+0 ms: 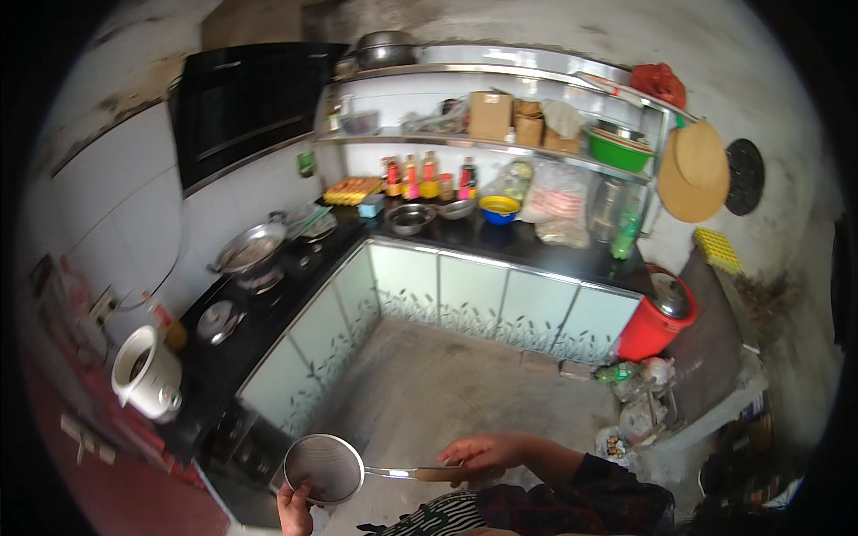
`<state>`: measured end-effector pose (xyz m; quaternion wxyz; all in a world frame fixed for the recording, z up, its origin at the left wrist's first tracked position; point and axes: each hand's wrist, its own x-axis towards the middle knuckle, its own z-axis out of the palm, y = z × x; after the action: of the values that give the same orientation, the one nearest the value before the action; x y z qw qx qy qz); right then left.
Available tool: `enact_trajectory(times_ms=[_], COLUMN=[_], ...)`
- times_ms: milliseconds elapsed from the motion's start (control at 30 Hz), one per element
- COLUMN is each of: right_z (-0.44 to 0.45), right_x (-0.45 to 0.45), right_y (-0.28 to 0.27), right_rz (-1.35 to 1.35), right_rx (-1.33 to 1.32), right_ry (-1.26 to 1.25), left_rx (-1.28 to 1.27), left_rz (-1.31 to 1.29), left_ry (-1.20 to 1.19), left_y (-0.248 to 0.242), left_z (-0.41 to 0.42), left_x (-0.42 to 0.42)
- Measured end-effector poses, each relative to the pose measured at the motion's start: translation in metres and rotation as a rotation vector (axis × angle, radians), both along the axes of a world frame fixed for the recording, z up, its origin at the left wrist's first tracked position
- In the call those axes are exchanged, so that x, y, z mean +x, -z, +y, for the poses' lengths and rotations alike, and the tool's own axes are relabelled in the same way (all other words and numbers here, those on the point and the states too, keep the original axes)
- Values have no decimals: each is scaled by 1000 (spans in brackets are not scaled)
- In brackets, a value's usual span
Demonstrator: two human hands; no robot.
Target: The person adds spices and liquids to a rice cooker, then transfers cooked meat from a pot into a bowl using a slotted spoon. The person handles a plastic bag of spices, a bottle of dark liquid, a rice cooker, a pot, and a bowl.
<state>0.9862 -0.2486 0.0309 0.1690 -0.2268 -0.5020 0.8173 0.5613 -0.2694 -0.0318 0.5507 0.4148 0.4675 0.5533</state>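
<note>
A round fine-mesh strainer with a metal rim and a long handle is held level in front of my body, above the floor. My left hand grips the near left side of its rim, thumb lying over the mesh. The far end of the handle lies in my right hand, whose fingers are loosely bent around the wooden-looking grip. No food shows in the mesh.
On the black countertop stand a white electric cooker, a metal pot lid, a two-handled wok on the stove, a metal bowl, a blue bowl and sauce bottles. A red bucket and plastic bags sit right.
</note>
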Motion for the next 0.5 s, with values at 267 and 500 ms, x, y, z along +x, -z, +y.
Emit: enact_trajectory(times_ms=[267, 500], right_z=[44, 97], right_x=[97, 238], right_y=[21, 27], right_rz=[-368, -545], right_rx=[88, 52], right_ry=[243, 455], left_rx=[142, 59], left_rz=[351, 358], left_ry=[394, 534], left_y=[-43, -39], left_z=[196, 311], left_x=[148, 314])
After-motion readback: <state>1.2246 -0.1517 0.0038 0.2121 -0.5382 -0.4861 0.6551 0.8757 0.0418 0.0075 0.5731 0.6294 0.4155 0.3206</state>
